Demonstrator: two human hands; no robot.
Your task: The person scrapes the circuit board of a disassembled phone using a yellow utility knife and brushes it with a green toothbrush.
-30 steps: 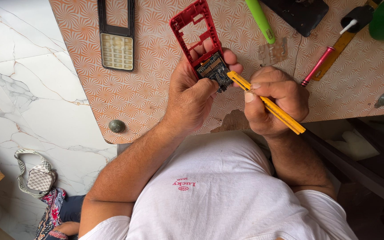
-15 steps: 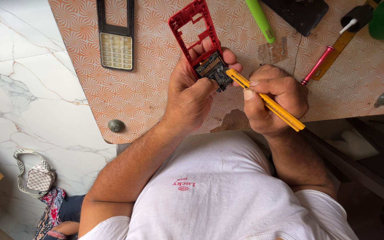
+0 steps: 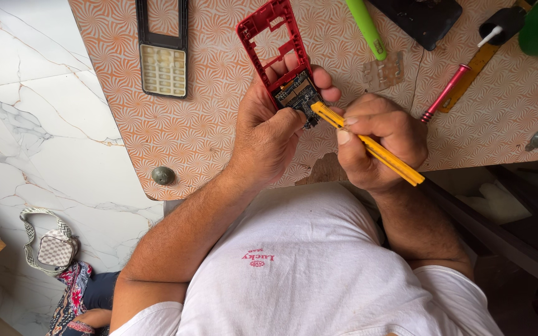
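Here the red phone frame (image 3: 273,43), its dark circuit board (image 3: 296,94) exposed, sits above the patterned bench (image 3: 219,124), clasped in the left hand (image 3: 269,134)'s grip. The right hand (image 3: 378,140) pinches a yellow tool (image 3: 368,144), its tip touching the board.

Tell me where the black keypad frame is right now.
In the head view the black keypad frame lies flat on the orange patterned table, upper left, beside the red phone frame that the left hand holds, and apart from both hands.
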